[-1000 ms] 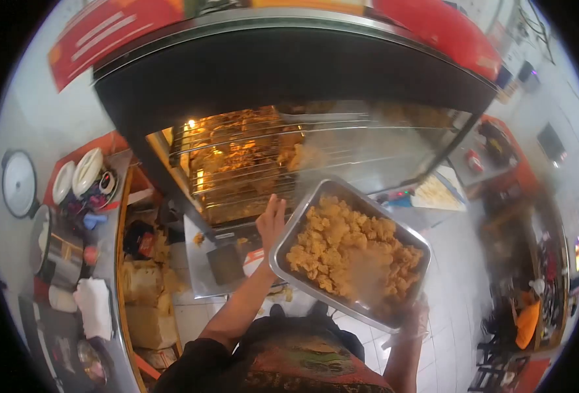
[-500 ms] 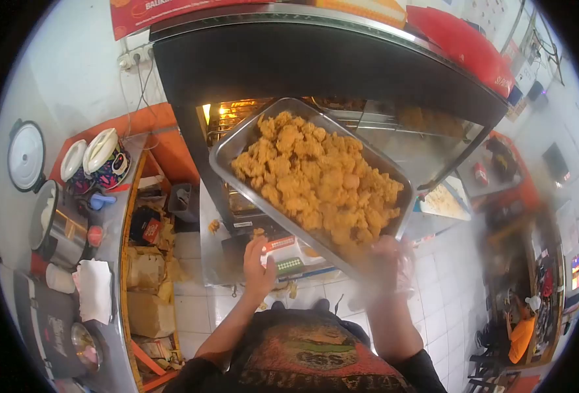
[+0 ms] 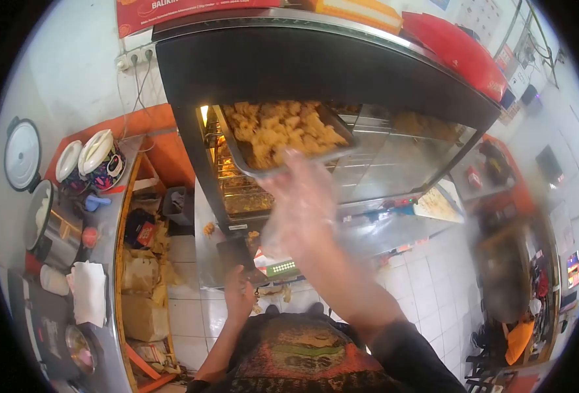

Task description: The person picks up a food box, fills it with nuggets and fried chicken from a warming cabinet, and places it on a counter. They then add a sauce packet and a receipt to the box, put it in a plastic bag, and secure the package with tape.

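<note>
A metal tray (image 3: pixel 242 161) heaped with golden fried chicken (image 3: pixel 283 131) sits partly inside the lit display warmer (image 3: pixel 328 62), its near edge tilted toward me. My right hand (image 3: pixel 306 196), in a clear plastic glove and blurred, grips the tray's front rim, with some fingers hidden. Low at the counter's front edge is my bare left hand (image 3: pixel 239 295), fingers apart and nothing in them. Its fingertips come right up to a dark flat object (image 3: pixel 240 254) on the counter. Beside that, a printed box (image 3: pixel 281 267) is partly covered by my right arm.
Wire racks (image 3: pixel 243 190) glow inside the warmer, and a glass pane (image 3: pixel 400 157) covers its right part. Along the left, a metal counter (image 3: pixel 109 262) carries a pot (image 3: pixel 57 219) and patterned containers (image 3: pixel 103 160). A person in orange (image 3: pixel 518 340) is at the far right.
The tray has moved away from me, up into the warmer's opening, carried by my right hand. My left hand has dropped slightly down and left, toward the counter's front edge.
</note>
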`<action>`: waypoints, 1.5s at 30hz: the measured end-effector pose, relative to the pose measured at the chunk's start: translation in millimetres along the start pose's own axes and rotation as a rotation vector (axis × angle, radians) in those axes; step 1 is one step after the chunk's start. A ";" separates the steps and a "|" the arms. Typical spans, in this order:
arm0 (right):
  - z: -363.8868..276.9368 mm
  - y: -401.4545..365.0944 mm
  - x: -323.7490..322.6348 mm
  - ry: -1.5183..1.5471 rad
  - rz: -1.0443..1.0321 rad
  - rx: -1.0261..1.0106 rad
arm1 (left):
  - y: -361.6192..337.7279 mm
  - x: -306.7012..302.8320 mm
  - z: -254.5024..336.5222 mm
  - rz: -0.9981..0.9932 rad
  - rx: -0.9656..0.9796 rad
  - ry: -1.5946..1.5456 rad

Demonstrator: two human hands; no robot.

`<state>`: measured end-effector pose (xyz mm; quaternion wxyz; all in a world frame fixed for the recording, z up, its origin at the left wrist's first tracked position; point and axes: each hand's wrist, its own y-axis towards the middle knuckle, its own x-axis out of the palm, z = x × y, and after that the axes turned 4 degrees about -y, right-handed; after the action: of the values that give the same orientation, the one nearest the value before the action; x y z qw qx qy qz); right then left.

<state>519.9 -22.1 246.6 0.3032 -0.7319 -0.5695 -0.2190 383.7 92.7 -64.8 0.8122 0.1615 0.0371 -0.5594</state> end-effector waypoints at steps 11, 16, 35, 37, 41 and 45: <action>44.2 108.3 82.2 -0.039 0.047 0.215 | -0.4 -11.4 -33.8 0.091 0.117 0.104; 34.3 100.6 54.1 -0.104 -0.221 0.283 | -7.9 -14.8 -18.6 0.071 -0.038 0.082; -29.4 18.7 -335.4 -0.351 0.367 -0.150 | 223.8 223.8 145.4 -0.306 1.250 1.039; -13.7 23.0 -359.1 -0.449 0.368 -0.070 | 226.9 217.7 135.4 -0.213 1.346 1.216; 55.7 57.8 -413.4 -0.798 0.162 0.103 | 224.1 187.2 137.8 -0.327 1.216 1.131; 137.8 121.8 -435.6 -2.088 -0.468 -0.156 | 218.6 141.4 130.8 -0.352 1.064 1.023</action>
<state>523.0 -252.3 -166.4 -0.4305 -0.4472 -0.6577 0.4268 621.7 -3.5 73.0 0.4049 0.7624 0.1598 -0.4787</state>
